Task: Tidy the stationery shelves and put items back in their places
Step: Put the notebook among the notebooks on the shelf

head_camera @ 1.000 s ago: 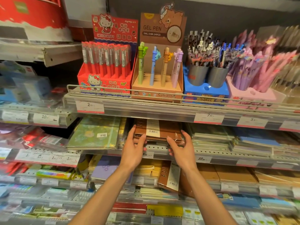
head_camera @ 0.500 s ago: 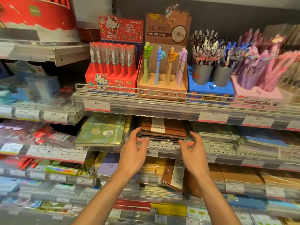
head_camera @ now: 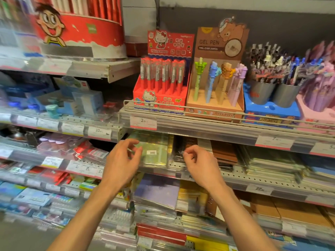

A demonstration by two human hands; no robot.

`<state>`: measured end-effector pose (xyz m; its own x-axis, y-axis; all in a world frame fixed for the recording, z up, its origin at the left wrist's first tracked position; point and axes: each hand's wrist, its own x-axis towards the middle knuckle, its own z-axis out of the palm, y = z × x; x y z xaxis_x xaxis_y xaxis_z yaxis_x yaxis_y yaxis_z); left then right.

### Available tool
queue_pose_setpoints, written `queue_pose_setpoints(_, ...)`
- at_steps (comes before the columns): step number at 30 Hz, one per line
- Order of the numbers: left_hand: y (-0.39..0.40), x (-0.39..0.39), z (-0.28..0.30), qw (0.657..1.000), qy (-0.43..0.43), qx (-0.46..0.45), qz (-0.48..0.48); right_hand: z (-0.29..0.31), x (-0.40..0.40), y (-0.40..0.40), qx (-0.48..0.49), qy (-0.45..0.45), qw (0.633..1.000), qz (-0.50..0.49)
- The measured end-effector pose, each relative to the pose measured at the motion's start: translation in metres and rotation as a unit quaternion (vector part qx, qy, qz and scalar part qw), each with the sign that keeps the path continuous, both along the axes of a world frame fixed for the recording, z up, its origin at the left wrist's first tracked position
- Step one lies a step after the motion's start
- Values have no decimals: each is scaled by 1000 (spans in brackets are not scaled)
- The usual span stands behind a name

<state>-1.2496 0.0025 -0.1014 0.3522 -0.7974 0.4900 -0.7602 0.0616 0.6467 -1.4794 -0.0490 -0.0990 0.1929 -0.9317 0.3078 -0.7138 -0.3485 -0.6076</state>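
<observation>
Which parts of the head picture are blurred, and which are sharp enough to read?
Head view: the left shelves and both hands, left hand and right hand, are smeared by motion; the gel pen box stays readable; glare whitens the green notebook; wide-angle distortion bends the shelf edges.

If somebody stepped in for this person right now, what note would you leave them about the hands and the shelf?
Left hand: empty, fingers loosely curled, in front of the green notebook.
Right hand: empty, fingers curled, in front of the brown notebooks.
Done: the brown notebooks lie stacked on their shelf under the gel pen display.
Left: the green notebook seems next; the lower shelves look untidy. Motion blur hides detail.
</observation>
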Motion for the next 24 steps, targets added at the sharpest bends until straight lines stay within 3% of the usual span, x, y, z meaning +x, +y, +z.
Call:
queue_pose_setpoints(5, -9, 51, -17, 998, 4, 44, 51, -9, 48, -13, 43, 35, 998, 9)
queue_pose_setpoints(11, -20, 57, -25, 982, 134, 134, -14, -22, 76, -24, 134, -72, 988, -10)
queue_pose_setpoints(15, -23, 56, -24, 962, 237, 125, -45, -26, 80, -26, 161, -140, 977, -17)
queue_pose_setpoints(24, -14, 47, -25, 946, 306, 86, -61, -26, 75, -14, 194, -235, 953, -4)
